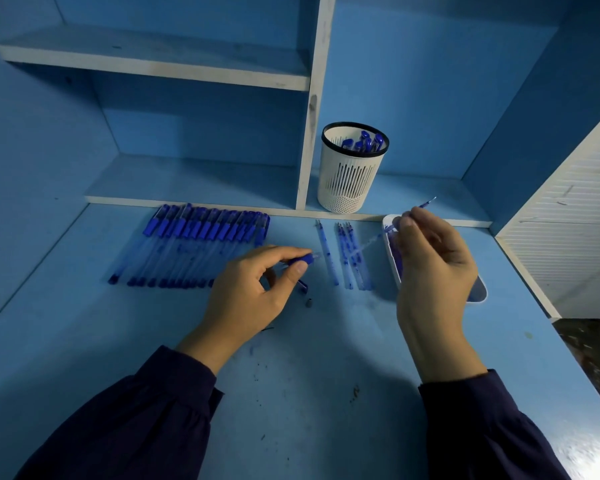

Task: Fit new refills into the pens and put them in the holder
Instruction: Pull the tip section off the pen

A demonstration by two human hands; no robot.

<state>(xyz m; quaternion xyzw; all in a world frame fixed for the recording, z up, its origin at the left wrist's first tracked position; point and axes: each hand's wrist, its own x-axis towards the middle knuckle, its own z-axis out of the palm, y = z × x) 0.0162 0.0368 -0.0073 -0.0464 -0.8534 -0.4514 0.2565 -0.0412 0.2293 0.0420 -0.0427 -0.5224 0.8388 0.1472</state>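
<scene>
- Blue-painted wooden desk with white-edged shelves behind it fills the view.
- Row of blue-capped clear plastic pens lies at the far left, and loose clear refills lie between the hands.
- White slotted plastic holder stands on the low shelf, with some pens already inside.
- White oblong tray sits partly under the right hand.
- Right hand pinches a thin clear refill, its long axis slanting down-left.
- Left hand pinches a short blue pen part (barrel or cap, hard to tell). The refill's lower tip aims at it, near but apart.
</scene>
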